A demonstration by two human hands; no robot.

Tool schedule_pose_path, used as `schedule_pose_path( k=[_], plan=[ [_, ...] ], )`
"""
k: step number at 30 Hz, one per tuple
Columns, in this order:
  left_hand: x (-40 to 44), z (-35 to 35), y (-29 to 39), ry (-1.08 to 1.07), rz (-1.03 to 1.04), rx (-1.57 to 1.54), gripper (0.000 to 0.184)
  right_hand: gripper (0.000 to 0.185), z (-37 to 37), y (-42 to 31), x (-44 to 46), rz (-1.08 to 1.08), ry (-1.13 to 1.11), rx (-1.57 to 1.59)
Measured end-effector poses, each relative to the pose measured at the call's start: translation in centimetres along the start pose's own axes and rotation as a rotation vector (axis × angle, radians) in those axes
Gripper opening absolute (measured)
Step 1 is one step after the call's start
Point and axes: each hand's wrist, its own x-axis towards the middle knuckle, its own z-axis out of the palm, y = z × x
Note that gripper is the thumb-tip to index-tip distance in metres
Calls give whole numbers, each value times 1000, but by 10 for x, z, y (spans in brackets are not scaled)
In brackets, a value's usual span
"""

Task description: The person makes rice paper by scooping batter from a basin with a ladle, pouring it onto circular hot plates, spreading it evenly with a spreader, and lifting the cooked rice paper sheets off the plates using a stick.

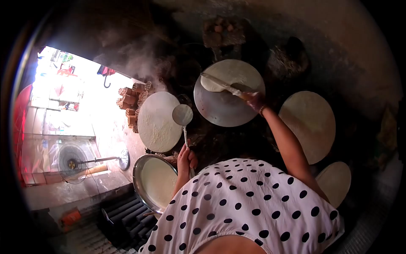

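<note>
My left hand is closed round the handle of a ladle, its round bowl held up between a batter-covered round plate and a large round griddle. Below it stands a metal basin of pale batter. Out over the right side of the griddle, my right hand grips a long flat spatula. The blade lies across a pale sheet of batter, which covers the upper part of the griddle.
Pale round plates stand at the right, another lower down. The batter-covered plate is left of the griddle, beside stacked brown perforated cylinders. A fan stands at far left; dark cylinders lie below the basin. Steam rises at upper left.
</note>
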Motion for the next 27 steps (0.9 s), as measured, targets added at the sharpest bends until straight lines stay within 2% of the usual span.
schedule_pose_path(
  k=[1, 3, 4, 5, 7, 9, 11, 12, 13, 14, 16, 17, 19, 20, 21, 23, 24, 25, 27],
  plan=[
    [-2, 2, 2, -23, 23, 52, 39, 34, 0, 17, 4, -9, -4, 0],
    [-6, 6, 2, -18, 26, 69, 39, 34, 12, 39, 9, 425, 294, 384],
    [-7, 9, 2, -24, 23, 92, 39, 34, 14, 37, 11, 451, 303, 234],
    [-6, 8, 1, -19, 20, 94, 39, 34, 17, 36, 9, 456, 300, 236],
    [2, 2, -4, -36, -42, 49, 39, 37, 0, -26, 10, 446, -104, -229],
    [5, -2, -8, -42, -64, 9, 39, 38, 3, -36, 5, 457, -62, -152],
    [5, -3, -9, -54, -90, -93, 39, 38, 1, -14, -2, 318, -172, 187],
    [4, -3, -9, -53, -87, -95, 39, 36, -7, -3, -5, 121, -113, 98],
    [1, -3, -9, -56, -75, -98, 39, 36, -4, 26, 2, 115, -117, 97],
    [-2, -4, -8, -55, -66, -101, 39, 37, 13, 71, 15, 331, 10, 391],
    [-2, -9, -10, -19, -80, -89, 39, 39, -15, 5, 12, 565, 75, -23],
    [-1, -12, -10, 6, -92, -76, 39, 39, -7, 10, 11, 565, 68, -21],
    [2, -15, -9, 12, -112, -125, 40, 38, 9, 25, 11, 195, -108, -88],
    [2, -15, -10, 13, -131, -176, 40, 34, -17, -36, 7, 380, -210, -54],
    [0, -14, -11, 14, -131, -182, 40, 34, -14, -25, 4, 378, -214, -58],
    [-2, -11, -9, 61, -112, -144, 40, 34, -3, 19, -4, 211, -267, 310],
    [-1, -13, -9, 64, -109, -147, 40, 37, -2, 35, -2, 69, -162, 366],
    [-1, -17, -10, 28, -104, -170, 40, 37, -4, 41, 8, 69, -168, 368],
    [-2, -19, -12, 2, -104, -191, 40, 37, -5, 49, 25, 342, 66, -66]
  ],
)
